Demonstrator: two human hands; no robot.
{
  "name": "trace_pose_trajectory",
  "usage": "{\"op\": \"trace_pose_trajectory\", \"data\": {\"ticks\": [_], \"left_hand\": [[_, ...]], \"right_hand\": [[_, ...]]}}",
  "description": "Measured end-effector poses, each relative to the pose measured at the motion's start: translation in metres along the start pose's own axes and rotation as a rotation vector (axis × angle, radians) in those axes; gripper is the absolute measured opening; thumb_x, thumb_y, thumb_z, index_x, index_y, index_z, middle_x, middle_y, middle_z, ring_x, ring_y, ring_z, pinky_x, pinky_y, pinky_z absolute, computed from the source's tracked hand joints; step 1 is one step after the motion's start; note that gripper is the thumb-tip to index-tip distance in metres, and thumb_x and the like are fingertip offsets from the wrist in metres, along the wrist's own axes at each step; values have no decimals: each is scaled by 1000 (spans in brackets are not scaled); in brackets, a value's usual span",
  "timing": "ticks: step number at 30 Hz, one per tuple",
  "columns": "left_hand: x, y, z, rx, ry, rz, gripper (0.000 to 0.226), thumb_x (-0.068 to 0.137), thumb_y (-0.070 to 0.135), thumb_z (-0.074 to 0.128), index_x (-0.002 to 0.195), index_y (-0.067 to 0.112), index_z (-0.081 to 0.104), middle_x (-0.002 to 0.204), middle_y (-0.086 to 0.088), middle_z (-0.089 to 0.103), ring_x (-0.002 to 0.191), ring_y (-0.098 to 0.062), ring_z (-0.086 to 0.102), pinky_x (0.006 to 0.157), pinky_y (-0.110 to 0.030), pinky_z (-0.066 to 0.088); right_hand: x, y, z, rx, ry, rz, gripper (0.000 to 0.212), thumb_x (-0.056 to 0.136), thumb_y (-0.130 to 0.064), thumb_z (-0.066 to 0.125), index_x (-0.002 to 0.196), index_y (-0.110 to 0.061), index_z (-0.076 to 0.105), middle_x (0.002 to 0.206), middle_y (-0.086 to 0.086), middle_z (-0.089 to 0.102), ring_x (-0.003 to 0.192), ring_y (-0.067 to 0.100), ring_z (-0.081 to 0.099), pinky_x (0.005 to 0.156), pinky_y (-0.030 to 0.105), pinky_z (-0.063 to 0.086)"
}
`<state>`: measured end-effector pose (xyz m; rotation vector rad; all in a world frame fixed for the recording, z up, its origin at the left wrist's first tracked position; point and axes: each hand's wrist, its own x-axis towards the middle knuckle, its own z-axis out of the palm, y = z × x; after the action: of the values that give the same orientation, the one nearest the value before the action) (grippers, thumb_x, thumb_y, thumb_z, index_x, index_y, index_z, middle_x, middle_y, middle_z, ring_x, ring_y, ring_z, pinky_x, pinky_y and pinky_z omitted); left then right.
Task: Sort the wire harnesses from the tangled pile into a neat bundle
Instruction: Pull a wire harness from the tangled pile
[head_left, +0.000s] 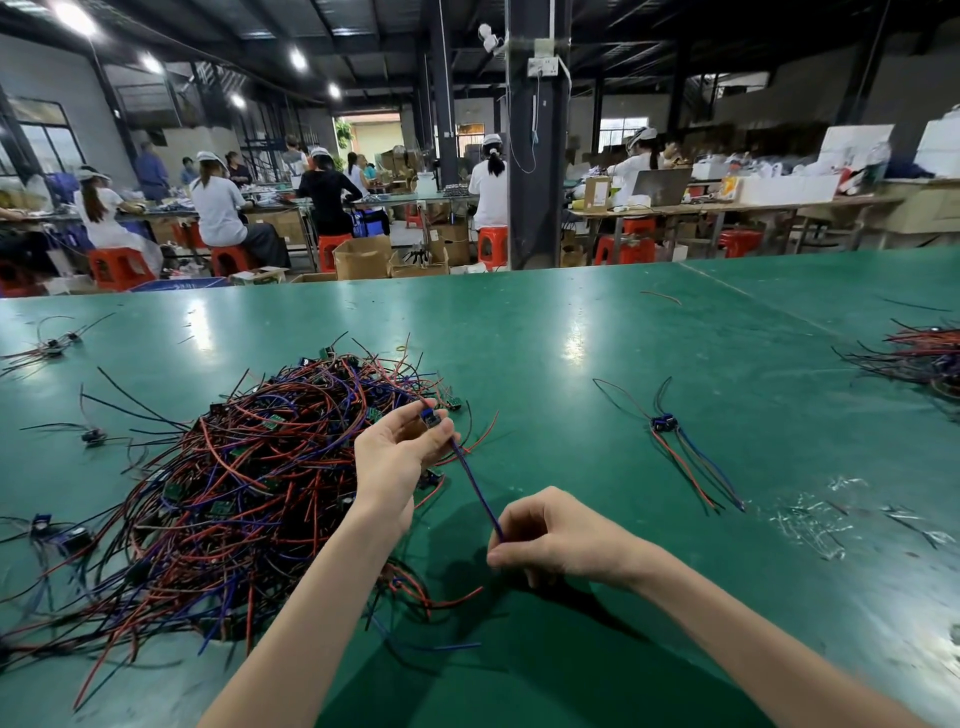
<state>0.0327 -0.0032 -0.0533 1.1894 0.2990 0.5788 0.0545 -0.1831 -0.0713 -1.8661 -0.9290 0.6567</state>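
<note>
The person stands at a green desk (571, 332) with both hands raised a little over it. The left hand (395, 460) is turned palm up, and its thumb and fingertips pinch the small blue connector (428, 417) of one wire harness (474, 480). That harness's dark blue-and-purple leads run taut from the connector down toward five o'clock, where the right hand (553, 540) pinches them between thumb and forefinger, the other fingers curled under. The harness hangs off the desk, stretched between the two hands.

The tangled pile (234, 483) of red, blue and black wires with small green boards lies at nine to ten o'clock from the hands, its near edge passing under the left wrist. At two o'clock, well apart from the pile, a small bundle (664, 423) lies flat with its connectors together and its leads trailing toward the person.

A second heap of wires (924, 358) sits at the desk's far right edge. Single stray harnesses (52, 345) lie at the left edge, and a few bits of clear plastic scrap (810, 519) lie at three o'clock. Beyond the desk, at twelve o'clock, workers in white caps sit on red stools (119, 265) at long benches.
</note>
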Motion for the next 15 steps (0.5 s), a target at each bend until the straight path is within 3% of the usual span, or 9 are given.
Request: {"op": "trace_pose_trajectory", "data": {"ticks": [3, 6, 11, 15], "left_hand": [[0, 1, -1, 14, 10, 12, 34, 79, -12, 64, 112, -2, 61, 83, -8, 65, 64, -13, 64, 71, -23, 57], [0, 2, -1, 33, 4, 26, 35, 78, -11, 66, 112, -1, 61, 83, -7, 66, 67, -14, 64, 69, -21, 57], [-2, -1, 0, 36, -20, 20, 28, 75, -14, 67, 96, 5, 66, 78, -7, 69, 61, -11, 66, 60, -20, 56], [-5, -5, 4, 24, -50, -1, 28, 74, -16, 66, 93, 4, 65, 78, -10, 68, 58, -14, 66, 59, -21, 56]], "right_hand": [[-1, 0, 6, -38, -7, -38, 9, 88, -9, 63, 80, -13, 63, 69, -1, 68, 43, 11, 53, 44, 23, 44], [-1, -1, 9, -106, 2, -64, 7, 90, -10, 61, 87, -9, 67, 66, -5, 66, 41, 9, 49, 44, 21, 43], [-4, -7, 9, -172, -33, -87, 12, 92, -7, 57, 95, -5, 68, 67, -5, 63, 52, 15, 52, 51, 21, 46], [-8, -15, 13, -212, -15, -224, 13, 89, 2, 55, 95, -1, 67, 69, -12, 55, 54, -5, 51, 57, 7, 37]]}}
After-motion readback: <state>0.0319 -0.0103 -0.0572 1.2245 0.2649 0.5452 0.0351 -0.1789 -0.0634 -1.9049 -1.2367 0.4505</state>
